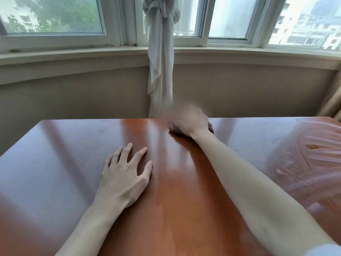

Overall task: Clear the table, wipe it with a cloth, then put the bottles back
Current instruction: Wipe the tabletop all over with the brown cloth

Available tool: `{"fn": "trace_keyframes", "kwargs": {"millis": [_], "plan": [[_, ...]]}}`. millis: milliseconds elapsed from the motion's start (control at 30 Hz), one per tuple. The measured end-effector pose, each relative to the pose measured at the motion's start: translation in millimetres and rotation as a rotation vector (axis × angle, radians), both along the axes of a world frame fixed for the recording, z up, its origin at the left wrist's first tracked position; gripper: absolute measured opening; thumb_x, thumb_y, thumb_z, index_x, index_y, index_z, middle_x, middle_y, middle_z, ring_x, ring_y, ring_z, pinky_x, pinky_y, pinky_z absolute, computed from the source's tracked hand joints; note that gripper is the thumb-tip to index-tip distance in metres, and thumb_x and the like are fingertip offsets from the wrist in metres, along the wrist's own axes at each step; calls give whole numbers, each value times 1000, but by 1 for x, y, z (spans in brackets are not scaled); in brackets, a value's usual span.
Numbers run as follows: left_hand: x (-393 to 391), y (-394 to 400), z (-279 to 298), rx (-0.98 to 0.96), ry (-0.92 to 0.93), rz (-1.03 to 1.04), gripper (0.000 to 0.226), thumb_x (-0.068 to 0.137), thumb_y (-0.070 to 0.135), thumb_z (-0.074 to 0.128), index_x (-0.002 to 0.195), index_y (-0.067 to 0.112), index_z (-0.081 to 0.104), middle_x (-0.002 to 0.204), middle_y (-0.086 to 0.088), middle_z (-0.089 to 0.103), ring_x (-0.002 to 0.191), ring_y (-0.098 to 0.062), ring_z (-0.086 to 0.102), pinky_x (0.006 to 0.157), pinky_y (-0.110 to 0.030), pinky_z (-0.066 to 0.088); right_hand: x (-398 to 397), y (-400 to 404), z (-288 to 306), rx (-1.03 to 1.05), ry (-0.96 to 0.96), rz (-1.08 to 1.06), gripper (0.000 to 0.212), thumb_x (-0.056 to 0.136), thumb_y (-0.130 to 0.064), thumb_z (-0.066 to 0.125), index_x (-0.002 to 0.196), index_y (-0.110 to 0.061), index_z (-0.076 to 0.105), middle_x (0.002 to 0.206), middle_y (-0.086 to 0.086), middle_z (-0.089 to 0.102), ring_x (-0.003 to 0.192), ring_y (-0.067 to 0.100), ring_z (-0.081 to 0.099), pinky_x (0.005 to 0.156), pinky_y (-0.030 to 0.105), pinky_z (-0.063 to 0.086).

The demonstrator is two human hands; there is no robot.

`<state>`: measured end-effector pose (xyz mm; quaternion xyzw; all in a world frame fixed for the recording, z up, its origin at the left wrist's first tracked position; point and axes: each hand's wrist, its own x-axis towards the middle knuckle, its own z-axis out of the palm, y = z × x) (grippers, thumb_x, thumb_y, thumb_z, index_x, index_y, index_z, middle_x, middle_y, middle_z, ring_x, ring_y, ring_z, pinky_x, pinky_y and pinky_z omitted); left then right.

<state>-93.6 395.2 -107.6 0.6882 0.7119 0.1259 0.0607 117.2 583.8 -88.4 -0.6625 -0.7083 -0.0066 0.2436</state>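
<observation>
A glossy reddish-brown wooden table fills the lower part of the view. My right hand reaches to the table's far edge and presses down on a small brown cloth; only its edges show under the palm. My left hand lies flat on the tabletop nearer to me, fingers spread, holding nothing. Wet wipe streaks mark the right part of the surface. No bottles are in view.
A knotted pale curtain hangs from the window down behind the table's far edge, just left of my right hand. A beige wall and window sill run behind the table. Something tan stands at the far right edge.
</observation>
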Motion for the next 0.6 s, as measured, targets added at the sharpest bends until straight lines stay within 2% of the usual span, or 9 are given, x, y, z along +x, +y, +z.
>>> {"fn": "trace_keyframes", "kwargs": {"millis": [67, 167, 267, 367, 467, 600], "plan": [[0, 0, 2, -5, 1, -14, 60, 98, 66, 25, 155, 48, 24, 167, 5, 17, 154, -20, 10, 125, -41, 8, 30, -30, -3, 1, -18, -49, 42, 87, -60, 56, 114, -30, 70, 111, 1, 59, 110, 34, 55, 81, 41, 39], [1, -1, 3, -25, -12, -24, 59, 99, 65, 26, 155, 46, 26, 167, 1, 18, 154, -22, 12, 124, -44, 9, 36, -115, -5, -9, -22, 27, 41, 86, -61, 54, 113, -33, 68, 108, -3, 59, 106, 32, 58, 82, 41, 44], [0, -3, 2, -51, -26, -23, 61, 99, 65, 25, 156, 46, 26, 168, 0, 17, 155, -24, 10, 125, -44, 8, 29, -214, -4, 52, 1, 162, 37, 82, -61, 53, 105, -36, 67, 97, -10, 57, 93, 26, 59, 80, 38, 50], [0, -6, 2, -67, -20, -30, 62, 99, 65, 23, 157, 46, 24, 169, 1, 13, 156, -23, 7, 126, -44, 6, 26, -283, -4, 90, -7, 246, 34, 81, -61, 54, 95, -33, 68, 95, -12, 58, 89, 20, 57, 76, 33, 48], [0, -8, 3, -61, -23, -30, 61, 99, 64, 23, 157, 46, 23, 169, 1, 12, 156, -23, 5, 126, -45, 4, 27, -271, 2, 66, -8, 243, 38, 80, -65, 51, 94, -34, 67, 95, -12, 58, 93, 18, 58, 77, 33, 48], [2, -11, 4, -45, -30, -42, 59, 100, 62, 23, 157, 46, 22, 169, 1, 13, 156, -21, 4, 126, -44, 4, 34, -175, 3, 33, 6, 106, 37, 81, -63, 54, 101, -36, 69, 96, -8, 56, 99, 27, 61, 79, 37, 45]]}}
